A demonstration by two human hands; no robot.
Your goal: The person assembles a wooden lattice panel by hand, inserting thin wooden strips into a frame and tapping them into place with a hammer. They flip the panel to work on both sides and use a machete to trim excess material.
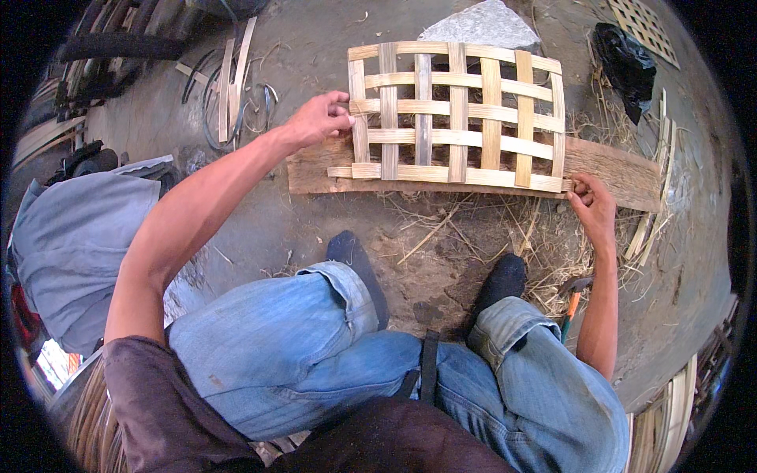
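Note:
A woven lattice panel of flat, pale bamboo-like strips is in front of me, its near edge over a rough wooden board. Several strips cross over and under one another, leaving square gaps; a few are greyish. At the panel's left edge, my left hand is closed, its fingertips against the rim. My right hand pinches the near right corner between thumb and fingers, where a strip end sticks out. Another strip end pokes out past the near left corner.
A pale stone slab lies behind the panel. Farther right are a black plastic bag and another lattice panel. Loose strips lie at the far left. A hammer rests beside my right leg, and grey cloth hangs at left.

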